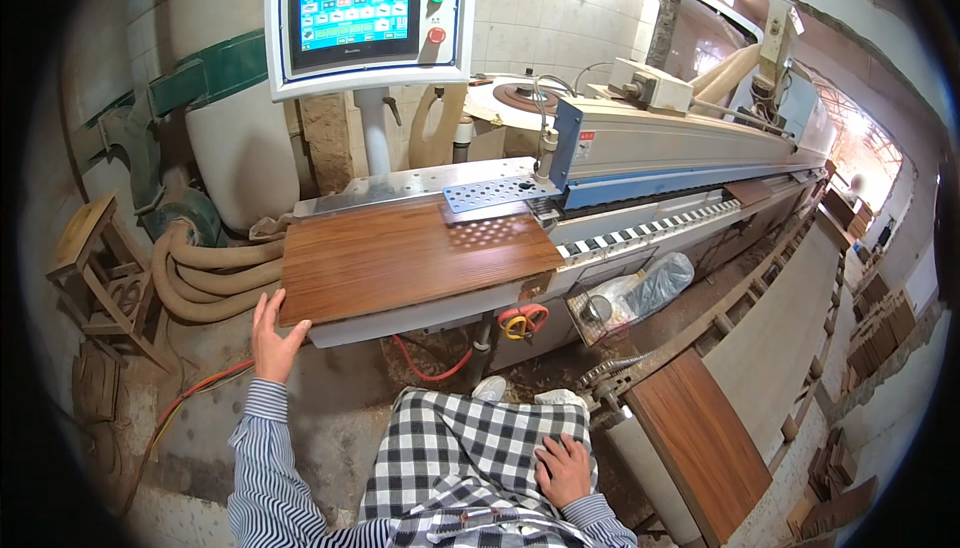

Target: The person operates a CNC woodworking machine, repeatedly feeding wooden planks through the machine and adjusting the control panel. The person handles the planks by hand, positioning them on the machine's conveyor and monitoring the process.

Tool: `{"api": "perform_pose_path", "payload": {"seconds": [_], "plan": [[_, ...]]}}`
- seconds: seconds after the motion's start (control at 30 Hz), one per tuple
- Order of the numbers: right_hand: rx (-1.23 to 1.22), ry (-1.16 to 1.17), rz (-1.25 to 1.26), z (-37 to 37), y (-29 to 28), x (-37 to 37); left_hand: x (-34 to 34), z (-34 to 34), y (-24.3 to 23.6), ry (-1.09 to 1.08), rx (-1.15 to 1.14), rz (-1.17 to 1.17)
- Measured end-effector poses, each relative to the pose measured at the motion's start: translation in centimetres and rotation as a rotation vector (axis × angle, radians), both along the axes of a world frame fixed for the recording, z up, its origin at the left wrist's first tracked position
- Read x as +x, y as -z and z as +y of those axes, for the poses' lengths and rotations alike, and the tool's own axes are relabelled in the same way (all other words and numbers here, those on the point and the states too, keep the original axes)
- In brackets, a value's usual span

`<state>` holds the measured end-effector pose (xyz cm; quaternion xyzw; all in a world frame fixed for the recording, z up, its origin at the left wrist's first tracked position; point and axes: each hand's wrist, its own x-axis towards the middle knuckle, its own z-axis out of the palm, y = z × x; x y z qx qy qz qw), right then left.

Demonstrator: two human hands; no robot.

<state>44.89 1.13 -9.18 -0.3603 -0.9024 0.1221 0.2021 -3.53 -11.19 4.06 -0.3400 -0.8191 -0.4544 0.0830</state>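
A brown wood-grain panel (420, 256) lies flat on the infeed table of a long edge banding machine, partly beneath a blue perforated plate (495, 194). Against the panel's near left corner rests my left hand (275, 333), its fingers and thumb spread along the edge rather than wrapped round it. My right hand (565, 470) lies on the black-and-white checkered apron (450, 448), fingers apart and holding nothing. Another brown panel (700, 443) lies on a roller conveyor to the right of my right hand.
A control screen (355, 16) on a post stands behind the table. Hoses (195, 278) and a wooden stool (100, 268) are at left. Red-and-yellow-handled scissors (525, 320) hang below the table. A tray (600, 308) holds a plastic bag. Further panels are stacked at far right.
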Motion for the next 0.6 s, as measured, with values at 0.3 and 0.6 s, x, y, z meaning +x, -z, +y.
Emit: {"api": "perform_pose_path", "payload": {"seconds": [0.3, 0.6], "plan": [[-0.056, 0.049, 0.144, 0.3, -0.1, 0.3, 2.3, 4.4, 0.4, -0.03, -0.079, 0.138], [0.187, 0.326, -0.057, 11.6, -0.5, 5.7, 4.3, 8.5, 0.9, 0.213, -0.11, 0.459]]}}
